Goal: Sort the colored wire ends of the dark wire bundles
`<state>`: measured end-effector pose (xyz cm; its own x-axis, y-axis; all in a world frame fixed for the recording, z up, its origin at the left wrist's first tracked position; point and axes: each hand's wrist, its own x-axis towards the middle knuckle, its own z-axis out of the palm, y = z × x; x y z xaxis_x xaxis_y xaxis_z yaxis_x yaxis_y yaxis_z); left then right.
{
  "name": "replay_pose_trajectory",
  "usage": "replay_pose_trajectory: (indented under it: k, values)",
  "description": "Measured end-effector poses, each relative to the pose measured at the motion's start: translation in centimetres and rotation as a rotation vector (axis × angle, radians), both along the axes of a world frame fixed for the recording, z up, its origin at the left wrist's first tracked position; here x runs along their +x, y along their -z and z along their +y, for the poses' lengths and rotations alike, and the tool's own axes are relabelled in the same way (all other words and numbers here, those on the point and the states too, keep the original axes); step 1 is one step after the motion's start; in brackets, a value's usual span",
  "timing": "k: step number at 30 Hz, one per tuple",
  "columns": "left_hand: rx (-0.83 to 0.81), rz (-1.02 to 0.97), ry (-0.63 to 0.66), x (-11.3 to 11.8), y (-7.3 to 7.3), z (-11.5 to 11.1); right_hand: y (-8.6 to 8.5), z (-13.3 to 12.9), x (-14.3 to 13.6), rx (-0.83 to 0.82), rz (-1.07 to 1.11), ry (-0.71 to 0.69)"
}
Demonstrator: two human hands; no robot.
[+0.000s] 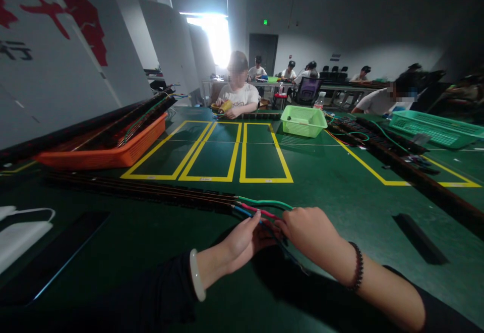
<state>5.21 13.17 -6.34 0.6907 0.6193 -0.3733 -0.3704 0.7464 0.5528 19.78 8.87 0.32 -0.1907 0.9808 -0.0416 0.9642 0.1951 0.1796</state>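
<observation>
A long dark strip (151, 191) with thin copper-coloured lines lies across the table in front of me. From its right end come a green wire (266, 202), a red wire (249, 208) and a blue wire (242, 211). My left hand (242, 237) is closed on the blue wire, thumb on top and fingers underneath. My right hand (310, 229) is closed around the wires farther along, where the green and red ones run into its fingers. A dark wire end pokes out below my hands. What exactly lies between the right fingertips is hidden.
An orange basket (102, 157) at left holds similar strips. Yellow tape rectangles (209, 177) mark the green table. Green baskets (302, 121) and more wired strips (412, 156) stand right. A dark flat piece (419, 237) lies near right, a phone-like slab (56, 257) left. A person (238, 96) sits opposite.
</observation>
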Motion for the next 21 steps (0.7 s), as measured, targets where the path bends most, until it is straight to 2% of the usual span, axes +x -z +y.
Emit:
replay_pose_trajectory:
  k: [7, 13, 21]
  values:
    - [0.008, 0.018, -0.019, -0.1, 0.1, 0.3, 0.5, 2.4, 2.1, 0.013, 0.012, 0.134]
    - [0.070, 0.096, 0.032, -0.6, 0.3, 0.3, 1.3, 3.7, 3.5, 0.016, 0.024, 0.120]
    - [0.048, 0.129, 0.070, -0.6, -1.0, 0.4, 2.6, 5.9, 5.8, 0.053, 0.007, 0.050]
